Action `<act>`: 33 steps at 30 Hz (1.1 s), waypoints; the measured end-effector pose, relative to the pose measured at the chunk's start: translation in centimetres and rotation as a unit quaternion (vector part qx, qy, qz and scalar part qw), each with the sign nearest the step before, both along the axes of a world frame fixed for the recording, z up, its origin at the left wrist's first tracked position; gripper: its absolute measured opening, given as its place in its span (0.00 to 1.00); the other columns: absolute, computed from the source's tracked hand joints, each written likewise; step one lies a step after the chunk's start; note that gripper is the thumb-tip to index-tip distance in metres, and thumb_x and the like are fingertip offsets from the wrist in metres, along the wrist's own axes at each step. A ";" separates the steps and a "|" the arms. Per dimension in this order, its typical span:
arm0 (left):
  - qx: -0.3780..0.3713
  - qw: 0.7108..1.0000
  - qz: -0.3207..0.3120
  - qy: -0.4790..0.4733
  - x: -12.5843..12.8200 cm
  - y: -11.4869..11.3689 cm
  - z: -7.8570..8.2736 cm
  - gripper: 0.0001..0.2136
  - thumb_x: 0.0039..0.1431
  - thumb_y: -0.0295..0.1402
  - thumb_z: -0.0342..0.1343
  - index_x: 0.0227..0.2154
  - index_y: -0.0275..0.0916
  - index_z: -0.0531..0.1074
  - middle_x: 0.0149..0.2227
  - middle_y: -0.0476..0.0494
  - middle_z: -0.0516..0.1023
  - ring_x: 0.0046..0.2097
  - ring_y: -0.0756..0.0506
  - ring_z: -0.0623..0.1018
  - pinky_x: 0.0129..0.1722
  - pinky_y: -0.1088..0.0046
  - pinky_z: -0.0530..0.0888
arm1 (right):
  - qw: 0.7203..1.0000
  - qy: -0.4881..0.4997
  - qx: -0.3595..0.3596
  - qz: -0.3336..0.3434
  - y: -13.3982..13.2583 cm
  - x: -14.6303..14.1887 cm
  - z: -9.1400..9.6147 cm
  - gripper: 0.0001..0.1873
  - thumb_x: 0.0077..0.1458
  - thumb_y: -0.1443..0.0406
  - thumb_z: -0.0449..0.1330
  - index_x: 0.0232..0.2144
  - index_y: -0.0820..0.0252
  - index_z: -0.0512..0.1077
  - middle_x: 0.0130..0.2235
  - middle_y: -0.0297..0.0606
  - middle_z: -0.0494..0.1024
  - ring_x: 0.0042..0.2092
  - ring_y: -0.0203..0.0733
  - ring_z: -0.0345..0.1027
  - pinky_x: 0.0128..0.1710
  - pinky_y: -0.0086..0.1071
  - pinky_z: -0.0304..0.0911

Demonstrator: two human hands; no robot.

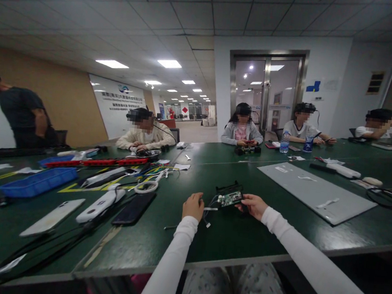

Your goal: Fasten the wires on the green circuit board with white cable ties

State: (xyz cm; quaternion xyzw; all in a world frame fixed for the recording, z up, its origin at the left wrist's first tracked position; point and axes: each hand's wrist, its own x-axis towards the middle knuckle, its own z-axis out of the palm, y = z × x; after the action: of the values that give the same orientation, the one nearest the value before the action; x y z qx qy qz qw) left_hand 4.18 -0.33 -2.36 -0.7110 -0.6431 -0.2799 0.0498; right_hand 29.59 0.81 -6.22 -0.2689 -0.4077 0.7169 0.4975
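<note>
Well out to the left of my left hand (193, 206) sits a blue tray (41, 186), and on the same side, nearer my body, a white phone (52, 218). Closer in lies a long white device (99, 206), then a dark phone (135, 207) with a white ring (146, 187) at its far end. My left hand has its fingers bent beside some thin wires (208, 219); I cannot tell whether they pinch anything. Between my two hands is a green circuit board (229, 199), and my right hand (255, 205) is clamped on its right end. Far beyond that hand stands a water bottle (285, 142). To the right of it lies a grey panel (297, 189) bearing a white strip (327, 203).
</note>
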 end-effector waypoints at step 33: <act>-0.034 0.995 -0.091 0.019 0.3 -0.7 0.5 0.12 0.52 0.29 0.45 0.39 0.41 0.67 0.40 0.46 0.69 0.43 0.48 0.68 0.44 0.72 0.64 | 1.000 0.003 -0.005 0.003 -1.2 0.9 1.0 0.15 0.35 0.69 0.63 0.28 0.60 0.63 0.27 0.31 0.73 0.28 0.35 0.68 0.31 0.31 0.62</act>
State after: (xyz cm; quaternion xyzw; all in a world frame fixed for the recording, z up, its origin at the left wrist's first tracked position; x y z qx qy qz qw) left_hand 4.51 -1.05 -1.89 -0.7730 -0.5841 -0.2475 0.0120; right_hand 30.44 -0.36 -5.19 -0.2679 -0.4032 0.7213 0.4954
